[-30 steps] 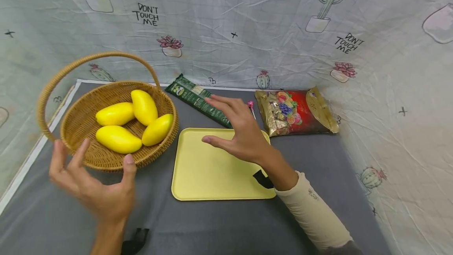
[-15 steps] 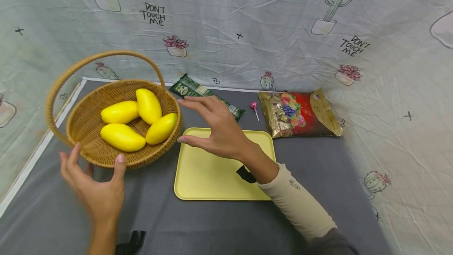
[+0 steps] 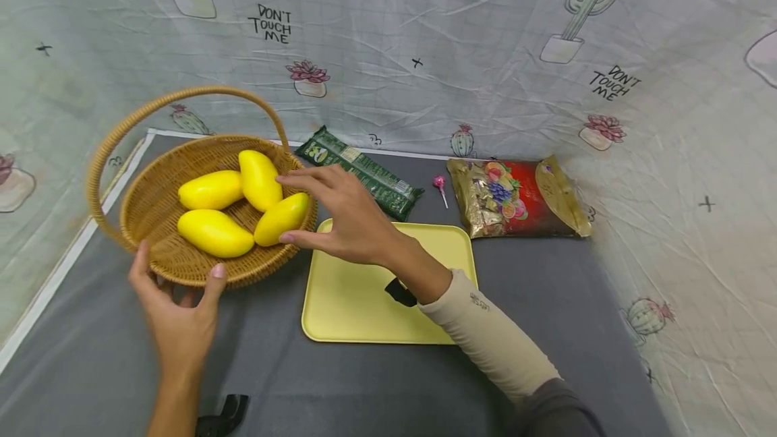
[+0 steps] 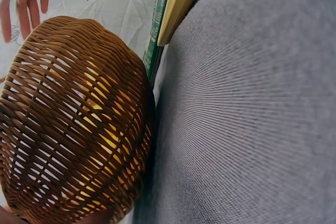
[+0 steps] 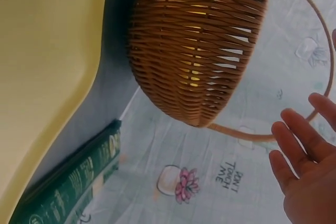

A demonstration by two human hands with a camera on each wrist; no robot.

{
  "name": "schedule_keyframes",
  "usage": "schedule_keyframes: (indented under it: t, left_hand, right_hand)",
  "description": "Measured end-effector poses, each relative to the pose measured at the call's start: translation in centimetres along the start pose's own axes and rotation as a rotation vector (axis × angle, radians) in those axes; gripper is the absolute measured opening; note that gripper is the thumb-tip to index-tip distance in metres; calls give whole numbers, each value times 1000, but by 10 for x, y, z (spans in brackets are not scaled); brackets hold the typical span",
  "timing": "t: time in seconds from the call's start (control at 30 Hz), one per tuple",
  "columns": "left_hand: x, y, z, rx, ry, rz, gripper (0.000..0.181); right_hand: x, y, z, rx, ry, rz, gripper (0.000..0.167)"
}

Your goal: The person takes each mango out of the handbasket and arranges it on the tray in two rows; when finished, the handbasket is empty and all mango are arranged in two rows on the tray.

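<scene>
Basket (image 3: 148,224) of yellow mangoes (image 3: 215,232), left of the tray (image 3: 355,312), between a left hand (image 3: 177,319), digits apart at its near edge, contact unclear, and a right hand (image 3: 347,216) spread over its right side, gripping nothing, where uneven lifting might spill the mangoes.

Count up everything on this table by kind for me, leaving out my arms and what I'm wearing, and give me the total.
Yellow mangoes: 4
Wicker basket: 1
Yellow tray: 1
Green packet: 1
Pink lollipop: 1
Red and gold bag: 1
Total: 9
</scene>
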State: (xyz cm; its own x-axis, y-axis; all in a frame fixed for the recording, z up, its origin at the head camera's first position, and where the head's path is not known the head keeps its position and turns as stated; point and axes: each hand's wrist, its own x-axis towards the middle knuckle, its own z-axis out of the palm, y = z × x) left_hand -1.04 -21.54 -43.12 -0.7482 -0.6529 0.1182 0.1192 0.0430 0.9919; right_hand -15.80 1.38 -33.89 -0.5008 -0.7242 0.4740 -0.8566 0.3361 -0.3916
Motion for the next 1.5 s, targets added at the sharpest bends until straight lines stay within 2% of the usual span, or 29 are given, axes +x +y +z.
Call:
schedule_keyframes:
  t: [0.17, 0.37, 0.43, 0.67, 0.8, 1.0, 1.1, 1.27, 1.5]
  left_hand:
    - [-3, 0, -1, 48, -32, 9, 102]
    - [-8, -3, -2, 174, -61, 69, 105]
    - [-9, -4, -3, 187, -66, 86, 105]
    - [-11, -7, -4, 185, -64, 92, 105]
    - [-11, -7, -3, 218, -57, 96, 106]
    - [-11, -6, -3, 220, -54, 105, 106]
    - [-11, -7, -2, 224, -52, 106, 105]
    - [-12, -6, -2, 238, -47, 107, 105]
    - [-11, -6, -2, 224, -53, 118, 106]
  right_hand:
    - [4, 4, 10, -5, -79, 67, 69]
    - [12, 7, 19, 1, -219, 148, 67]
    - [15, 8, 23, -8, -261, 165, 65]
    - [31, 15, 39, -37, -362, 154, 59]
    - [43, 18, 47, -94, -450, 160, 59]
    - [58, 19, 56, -197, -549, 157, 61]
    - [64, 18, 59, -239, -590, 164, 56]
    - [70, 16, 64, -251, -642, 189, 37]
    - [68, 13, 63, -229, -646, 193, 36]
